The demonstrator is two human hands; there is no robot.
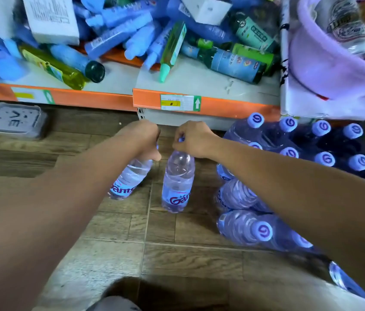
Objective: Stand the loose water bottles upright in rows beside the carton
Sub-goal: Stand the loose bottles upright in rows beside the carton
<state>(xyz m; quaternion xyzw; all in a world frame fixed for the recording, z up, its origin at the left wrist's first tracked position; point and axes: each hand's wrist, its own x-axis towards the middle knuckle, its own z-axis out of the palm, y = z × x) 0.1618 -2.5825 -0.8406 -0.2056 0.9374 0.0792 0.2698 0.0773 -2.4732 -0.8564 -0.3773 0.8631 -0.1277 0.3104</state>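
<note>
Gripping bottle tops, left hand [142, 136] on tilted bottle [130, 177], right hand [191, 139] on upright bottle [177, 182]

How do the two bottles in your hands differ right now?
The left bottle tilts, top leaning right; the right bottle stands nearly upright on the floor. The left hand wraps its neck and hides the cap; the right hand pinches the cap. Both are clear with the same red-lettered label.

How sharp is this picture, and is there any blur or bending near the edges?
Head view: the two held bottles, one under the left hand and one under the right hand, read sharp; shelf clutter at the top-left is smeared; forearms balloon toward the lower corners from wide-angle distortion; the orange shelf edge bows.
</note>
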